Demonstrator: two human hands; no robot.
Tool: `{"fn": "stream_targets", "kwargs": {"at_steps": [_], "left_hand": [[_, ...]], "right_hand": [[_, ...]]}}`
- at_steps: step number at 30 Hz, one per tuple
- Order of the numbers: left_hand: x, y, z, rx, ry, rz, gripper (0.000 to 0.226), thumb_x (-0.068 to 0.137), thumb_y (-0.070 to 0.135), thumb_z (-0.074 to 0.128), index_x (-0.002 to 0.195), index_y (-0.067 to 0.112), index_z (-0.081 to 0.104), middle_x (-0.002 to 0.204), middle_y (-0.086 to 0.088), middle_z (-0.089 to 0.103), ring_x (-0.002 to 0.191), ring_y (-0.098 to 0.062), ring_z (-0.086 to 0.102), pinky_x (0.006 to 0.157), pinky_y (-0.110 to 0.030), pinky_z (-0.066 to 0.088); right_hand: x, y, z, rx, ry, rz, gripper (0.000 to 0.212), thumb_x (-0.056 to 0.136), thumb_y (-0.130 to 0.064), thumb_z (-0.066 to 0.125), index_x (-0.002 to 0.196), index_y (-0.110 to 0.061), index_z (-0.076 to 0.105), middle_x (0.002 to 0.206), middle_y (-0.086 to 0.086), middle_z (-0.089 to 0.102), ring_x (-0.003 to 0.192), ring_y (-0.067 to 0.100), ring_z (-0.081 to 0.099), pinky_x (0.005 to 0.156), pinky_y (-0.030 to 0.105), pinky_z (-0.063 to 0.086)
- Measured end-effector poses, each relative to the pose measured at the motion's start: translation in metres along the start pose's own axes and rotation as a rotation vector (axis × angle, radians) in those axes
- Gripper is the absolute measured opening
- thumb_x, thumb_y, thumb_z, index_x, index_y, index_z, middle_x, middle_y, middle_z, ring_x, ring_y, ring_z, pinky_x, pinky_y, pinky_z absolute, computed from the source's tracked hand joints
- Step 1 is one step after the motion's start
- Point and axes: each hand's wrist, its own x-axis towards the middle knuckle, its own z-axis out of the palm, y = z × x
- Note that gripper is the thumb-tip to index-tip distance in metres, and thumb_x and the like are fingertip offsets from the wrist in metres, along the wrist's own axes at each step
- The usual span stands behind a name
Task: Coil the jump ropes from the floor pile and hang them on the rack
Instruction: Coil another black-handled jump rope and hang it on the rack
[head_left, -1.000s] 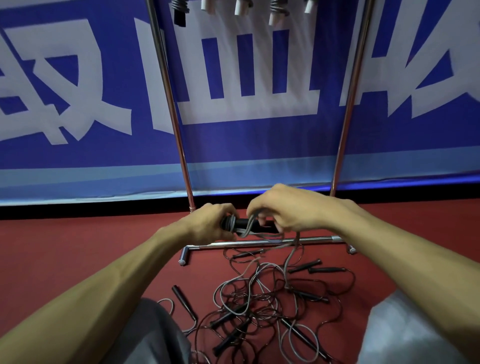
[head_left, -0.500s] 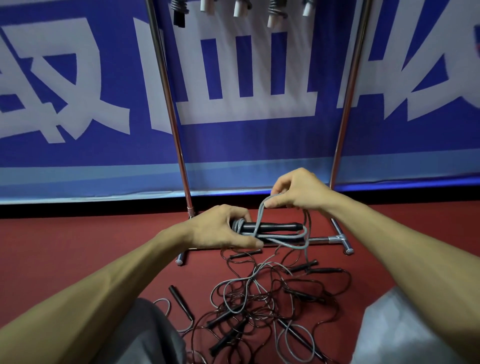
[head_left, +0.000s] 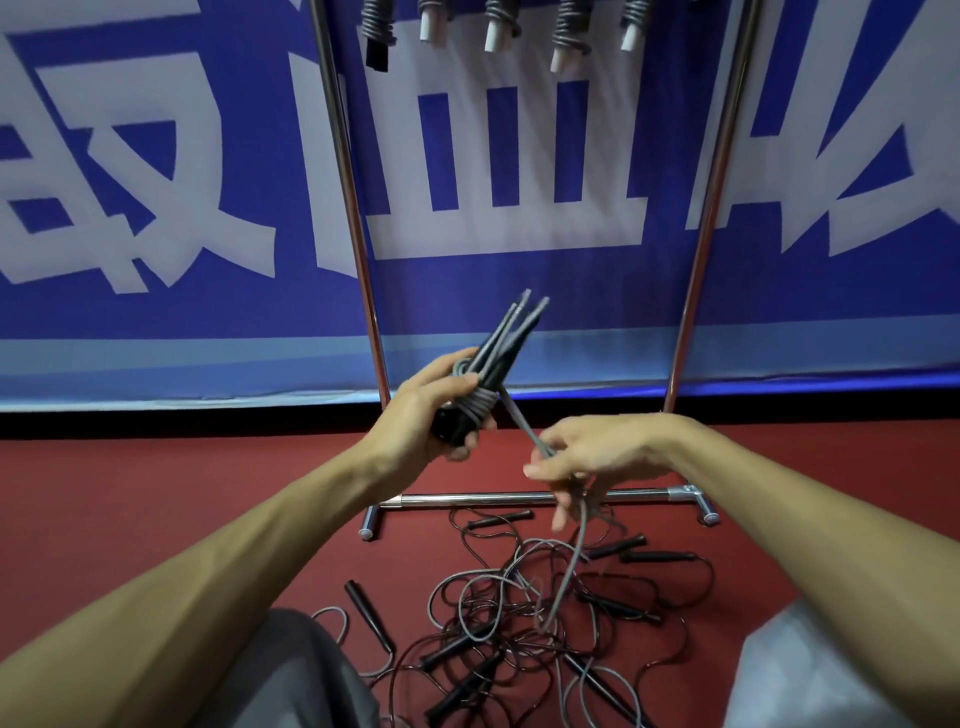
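My left hand (head_left: 431, 415) grips a pair of black jump rope handles (head_left: 506, 338), tilted up and to the right, with several grey cord turns wound around them. My right hand (head_left: 587, 457), lower and to the right, pinches the grey cord (head_left: 522, 421) that runs taut from the handles and trails down through my fingers. On the red floor below lies the pile of tangled ropes (head_left: 524, 618) with black handles. The chrome rack (head_left: 353, 208) stands behind, and several coiled ropes (head_left: 569, 31) hang at its top.
The rack's base bar (head_left: 493, 500) lies on the red floor just beyond the pile, with feet at both ends. A blue banner with white characters (head_left: 156, 208) covers the wall behind. My knees in grey trousers (head_left: 311, 675) flank the pile.
My left hand has lifted the handles and tilted them from level to pointing up. My right hand has dropped from above the handles to below right, pulling the cord taut.
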Motion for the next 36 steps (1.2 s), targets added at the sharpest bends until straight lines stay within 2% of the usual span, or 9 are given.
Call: {"fn": "stream_targets", "kwargs": {"at_steps": [3,8,12,15,22,28,31,34,36], "left_hand": [[0.002,0.001,-0.004,0.022,0.092,0.007,0.015,0.097,0.015,0.048,0.108,0.013,0.059,0.073,-0.016,0.061,0.047,-0.020,0.051,0.049,-0.024,0.031],[0.013,-0.010,-0.016,0.167,0.257,-0.044,0.015,0.096,0.020,0.056,0.090,0.010,0.046,0.074,-0.017,0.065,0.048,-0.023,0.049,0.047,-0.028,0.035],[0.016,-0.022,-0.031,0.678,0.299,-0.009,0.023,0.094,0.031,0.061,0.102,0.013,0.049,0.079,-0.012,0.066,0.057,-0.019,0.054,0.052,-0.030,0.044],[0.016,-0.027,-0.036,0.924,0.201,-0.048,0.030,0.092,0.033,0.065,0.108,0.017,0.046,0.076,-0.006,0.061,0.057,-0.017,0.054,0.052,-0.026,0.047],[0.012,-0.033,-0.032,1.226,-0.210,0.024,0.035,0.081,0.022,0.075,0.101,0.024,0.047,0.076,0.007,0.059,0.065,-0.011,0.055,0.055,-0.015,0.038],[-0.002,-0.023,-0.009,1.024,-0.411,0.085,0.041,0.069,0.040,0.085,0.081,0.031,0.047,0.071,0.008,0.061,0.062,-0.005,0.053,0.059,-0.020,0.043],[-0.007,-0.016,0.002,0.812,-0.426,0.106,0.035,0.074,0.024,0.084,0.075,0.023,0.049,0.060,0.020,0.055,0.055,0.002,0.048,0.056,-0.012,0.036],[-0.009,-0.012,0.005,0.622,-0.396,0.087,0.023,0.086,0.014,0.073,0.081,0.015,0.050,0.066,0.011,0.060,0.059,-0.007,0.051,0.059,-0.021,0.042],[-0.009,-0.008,0.004,0.481,-0.333,0.045,0.014,0.092,0.012,0.064,0.091,0.008,0.051,0.081,-0.004,0.071,0.070,-0.016,0.060,0.065,-0.029,0.048]], "right_hand": [[0.002,0.005,0.002,-0.080,-0.044,0.108,0.010,0.098,-0.009,0.053,0.098,-0.008,0.043,0.071,0.008,0.053,0.070,0.023,0.065,0.076,0.041,0.058],[-0.003,0.000,0.000,-0.211,-0.126,0.168,0.021,0.096,-0.011,0.057,0.107,-0.009,0.038,0.074,0.008,0.048,0.063,0.018,0.069,0.060,0.040,0.051],[-0.008,-0.010,0.002,-0.373,0.029,0.013,0.022,0.098,-0.012,0.054,0.116,-0.012,0.042,0.066,0.005,0.054,0.050,0.013,0.057,0.063,0.038,0.054],[-0.011,-0.021,0.008,-0.739,0.215,-0.246,0.016,0.099,-0.020,0.052,0.114,-0.016,0.055,0.073,-0.010,0.052,0.060,0.000,0.049,0.063,0.017,0.044],[-0.012,-0.023,0.003,-0.727,0.486,-0.466,0.014,0.097,-0.022,0.054,0.095,-0.026,0.067,0.078,-0.013,0.065,0.073,0.005,0.056,0.074,0.037,0.051],[-0.004,-0.012,-0.013,-0.497,0.720,-0.432,0.009,0.078,-0.039,0.075,0.078,-0.031,0.073,0.076,-0.015,0.069,0.079,0.004,0.062,0.077,0.041,0.053],[-0.004,-0.009,-0.021,-0.399,0.771,-0.364,0.017,0.071,-0.043,0.082,0.070,-0.029,0.073,0.068,-0.012,0.069,0.071,0.000,0.061,0.071,0.029,0.051],[-0.006,-0.004,-0.026,-0.271,0.762,-0.302,0.021,0.072,-0.040,0.081,0.073,-0.020,0.076,0.065,-0.007,0.069,0.054,-0.004,0.056,0.061,0.020,0.045],[-0.006,0.001,-0.030,-0.181,0.752,-0.273,0.019,0.078,-0.035,0.077,0.072,-0.017,0.076,0.070,0.004,0.071,0.062,0.003,0.058,0.063,0.024,0.045]]}}
